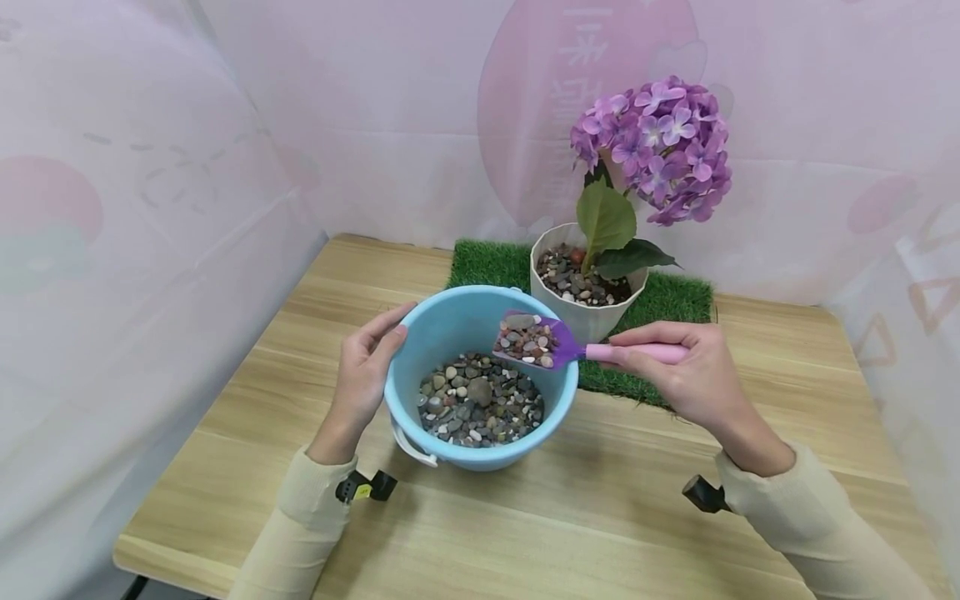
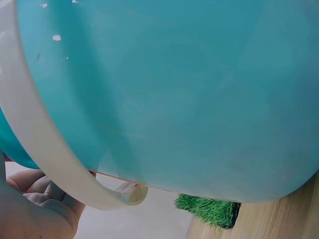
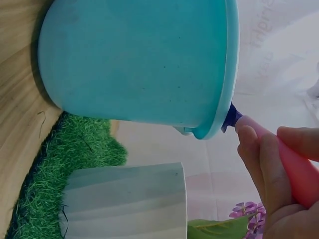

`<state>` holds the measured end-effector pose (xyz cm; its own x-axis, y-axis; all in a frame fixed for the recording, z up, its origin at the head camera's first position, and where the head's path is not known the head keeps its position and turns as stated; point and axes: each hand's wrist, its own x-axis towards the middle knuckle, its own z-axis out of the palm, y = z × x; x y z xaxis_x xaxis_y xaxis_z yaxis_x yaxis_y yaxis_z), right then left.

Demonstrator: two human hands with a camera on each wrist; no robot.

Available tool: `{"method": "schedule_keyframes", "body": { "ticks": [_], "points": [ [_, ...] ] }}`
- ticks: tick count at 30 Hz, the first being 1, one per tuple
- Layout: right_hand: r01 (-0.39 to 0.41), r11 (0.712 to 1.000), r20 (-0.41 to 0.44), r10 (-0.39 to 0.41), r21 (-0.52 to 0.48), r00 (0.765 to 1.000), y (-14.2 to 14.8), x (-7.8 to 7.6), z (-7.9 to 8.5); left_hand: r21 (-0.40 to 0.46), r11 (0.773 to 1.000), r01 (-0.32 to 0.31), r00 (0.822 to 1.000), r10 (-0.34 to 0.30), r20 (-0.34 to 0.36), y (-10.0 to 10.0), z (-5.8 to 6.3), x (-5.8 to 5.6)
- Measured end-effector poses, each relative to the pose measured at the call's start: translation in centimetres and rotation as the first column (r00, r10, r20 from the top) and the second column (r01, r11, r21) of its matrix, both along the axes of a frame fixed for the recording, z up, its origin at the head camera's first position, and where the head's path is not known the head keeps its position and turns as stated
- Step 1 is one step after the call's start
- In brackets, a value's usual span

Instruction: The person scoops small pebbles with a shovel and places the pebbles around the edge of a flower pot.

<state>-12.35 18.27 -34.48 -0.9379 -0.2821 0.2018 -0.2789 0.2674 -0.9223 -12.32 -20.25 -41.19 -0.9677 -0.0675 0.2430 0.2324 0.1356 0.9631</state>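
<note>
A light blue bucket [image 1: 405, 400] with pebbles [image 1: 480, 400] in its bottom stands on the table. At its left rim is my left hand [image 1: 363, 367], holding the side with thumb and fingers; the fingertips are partly hidden. My right hand [image 1: 686, 367] grips the pink handle [image 1: 600, 352] of a small purple shovel [image 1: 567, 346]. The shovel's blade, loaded with small pebbles [image 1: 528, 340], is over the bucket's right part. In the right wrist view, fingers [image 3: 271, 164] and thumb wrap the handle, and the bucket's wall hides the blade.
Behind the bucket lies a green turf mat [image 1: 487, 260]. On it a white pot [image 1: 588, 321] holds pebbles and a purple hydrangea [image 1: 663, 150], close to the bucket and shovel. The bucket's white handle [image 2: 50, 144] hangs down at its left. Pale printed cloth surrounds the wooden table [image 1: 247, 450].
</note>
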Motion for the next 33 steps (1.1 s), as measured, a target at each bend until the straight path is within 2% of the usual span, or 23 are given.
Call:
{"method": "schedule_keyframes", "body": {
  "ticks": [9, 16, 25, 33],
  "points": [
    [0.045, 0.999, -0.003, -0.045, -0.010, 0.999, 1.1, 0.5, 0.7, 0.004, 1.000, -0.002, 1.000, 0.002, -0.004, 0.0, 0.0, 0.0],
    [0.080, 0.994, 0.036, -0.078, -0.076, 0.996, 2.4, 0.8, 0.9, -0.002, 1.000, -0.006, 1.000, 0.006, 0.000, 0.0, 0.1, 0.1],
    [0.174, 0.985, 0.032, -0.174, 0.011, 0.984, 3.9, 1.4, 0.5, -0.005, 1.000, -0.005, 1.000, 0.005, 0.002, 0.0, 0.1, 0.0],
    [0.160, 0.984, 0.026, -0.159, -0.079, 0.987, 5.3, 1.5, 0.3, 0.010, 1.000, -0.002, 1.000, 0.002, 0.006, 0.0, 0.1, 0.0]
  ]
}}
